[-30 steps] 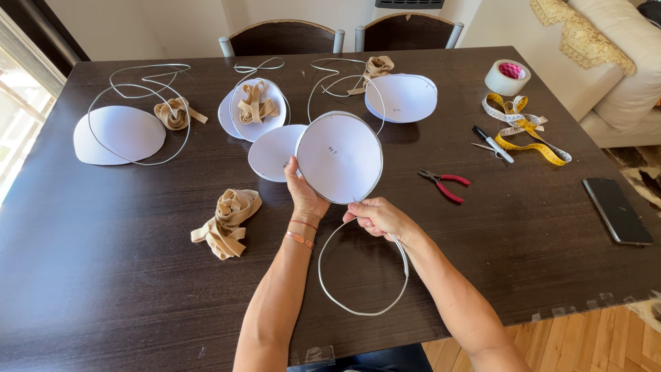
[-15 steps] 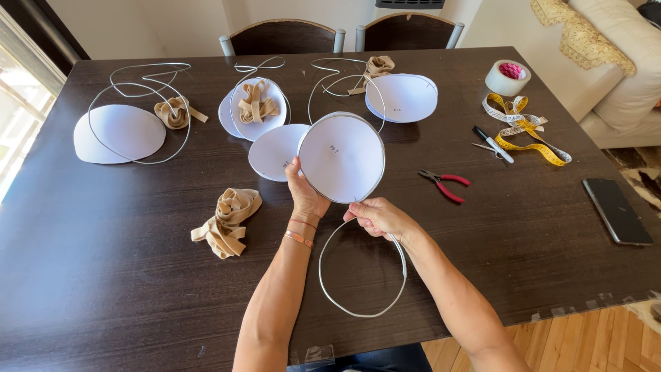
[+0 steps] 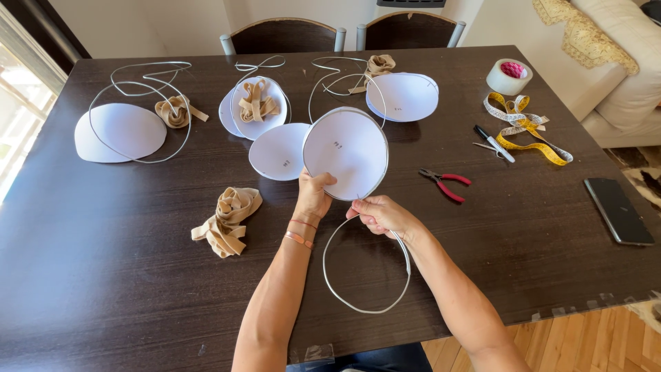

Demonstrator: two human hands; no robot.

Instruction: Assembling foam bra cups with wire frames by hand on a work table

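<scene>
I hold the white paper disc upright above the table's middle; my left hand grips its lower edge, fingers closed. My right hand pinches the white wire, which rims the disc and loops down toward the near edge. Since a second ago, the disc has barely shifted and the loop is unchanged. Red pliers lie to the right, a beige ribbon bundle to the left. The wire's contact behind the disc is hidden.
</scene>
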